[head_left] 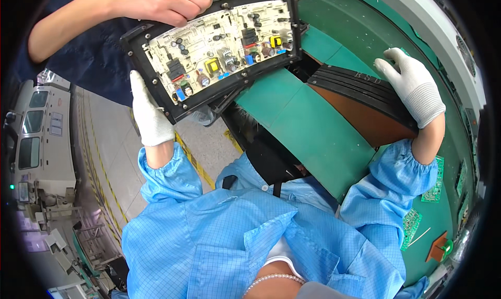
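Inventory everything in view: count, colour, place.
Frame: one, black, upper centre
Circuit boards: apparently two, pale, in frame
Stack: one, black, several layers, right
Small boards: at least four, green, right
Stick: one, white, lower right
Block: one, brown, lower right
Ring: one, green, by block
Table: count unclear, green, centre and right
Floor tape: several strips, yellow, left
Machine: one, whitish, far left
Co-worker's hand: one, bare, frame's top edge
Co-worker's garment: one, dark blue, upper left
Smock: one, blue, bottom centre
Necklace: one, pearly, bottom
Left hand: one, white-gloved, frame's left edge
Right hand: one, white-gloved, stack's right end
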`<state>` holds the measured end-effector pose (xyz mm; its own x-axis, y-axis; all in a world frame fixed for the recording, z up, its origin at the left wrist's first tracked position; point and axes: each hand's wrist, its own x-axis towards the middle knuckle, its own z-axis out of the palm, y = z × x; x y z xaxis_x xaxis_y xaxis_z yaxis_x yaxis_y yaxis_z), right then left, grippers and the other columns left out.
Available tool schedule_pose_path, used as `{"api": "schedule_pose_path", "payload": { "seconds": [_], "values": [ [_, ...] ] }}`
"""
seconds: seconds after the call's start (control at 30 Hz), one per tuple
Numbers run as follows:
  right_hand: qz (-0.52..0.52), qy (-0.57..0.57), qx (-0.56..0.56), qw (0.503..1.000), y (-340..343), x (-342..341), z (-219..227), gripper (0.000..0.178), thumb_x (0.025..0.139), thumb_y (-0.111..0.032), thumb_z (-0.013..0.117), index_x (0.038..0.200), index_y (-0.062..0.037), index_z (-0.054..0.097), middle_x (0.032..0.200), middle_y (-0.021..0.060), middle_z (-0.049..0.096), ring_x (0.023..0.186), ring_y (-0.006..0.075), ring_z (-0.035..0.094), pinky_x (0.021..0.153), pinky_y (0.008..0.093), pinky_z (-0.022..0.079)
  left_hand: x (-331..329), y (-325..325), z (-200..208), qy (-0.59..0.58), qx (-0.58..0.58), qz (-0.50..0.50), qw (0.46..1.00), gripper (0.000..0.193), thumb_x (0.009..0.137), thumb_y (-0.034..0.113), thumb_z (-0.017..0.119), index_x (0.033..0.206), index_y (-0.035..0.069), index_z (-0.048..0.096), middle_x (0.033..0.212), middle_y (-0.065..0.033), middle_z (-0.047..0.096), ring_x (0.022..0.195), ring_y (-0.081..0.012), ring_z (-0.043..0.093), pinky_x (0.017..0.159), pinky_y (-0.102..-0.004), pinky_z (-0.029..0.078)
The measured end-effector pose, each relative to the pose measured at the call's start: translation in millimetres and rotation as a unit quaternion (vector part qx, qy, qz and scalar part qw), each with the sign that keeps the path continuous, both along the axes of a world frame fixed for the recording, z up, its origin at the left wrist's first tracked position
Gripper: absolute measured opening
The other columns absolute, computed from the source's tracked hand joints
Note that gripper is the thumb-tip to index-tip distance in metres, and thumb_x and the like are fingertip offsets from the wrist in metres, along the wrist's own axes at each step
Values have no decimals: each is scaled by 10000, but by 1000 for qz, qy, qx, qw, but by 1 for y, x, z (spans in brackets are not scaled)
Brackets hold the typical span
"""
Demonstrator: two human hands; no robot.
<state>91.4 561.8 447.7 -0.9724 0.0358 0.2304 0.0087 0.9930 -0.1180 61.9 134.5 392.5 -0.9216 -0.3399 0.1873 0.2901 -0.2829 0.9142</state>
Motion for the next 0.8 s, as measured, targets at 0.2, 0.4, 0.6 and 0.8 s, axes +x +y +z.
{"api": "schedule_pose_path", "payload": {
  "seconds": [0.2,0.4,0.6,0.8],
  "values": [
    [-17,-20,-4,1000,-2,-2,4,533,949,-458,576,1167,26,629,1040,256,682,1009,380,659,917,417,501,-24,-18,-23,-79,-115,-36,990,411,984,267,645,1242,-48,593,1132,-126,679,956,-175,678,811,-304,569],
    [-24,-30,-7,999,-2,-3,2,484,954,-389,595,1199,27,620,1012,234,697,981,332,687,896,376,516,-39,-20,-36,-117,73,-97,986,381,939,202,698,1202,-62,622,1078,-160,707,862,-219,714,764,-314,602],
    [-10,-23,-5,1000,-2,-4,4,473,957,-387,601,1195,22,625,988,228,699,950,319,690,878,372,519,-46,-12,-48,-151,103,-62,981,376,928,190,699,1215,-42,627,1099,-170,715,902,-250,727,784,-357,617],
    [-6,-29,-14,999,-1,-4,4,480,957,-399,604,1204,13,625,969,225,695,924,317,687,861,375,517,-40,-6,-48,-119,130,-80,981,387,929,183,697,1236,-36,611,1115,-188,708,928,-277,728,788,-385,623]
  ]
}}
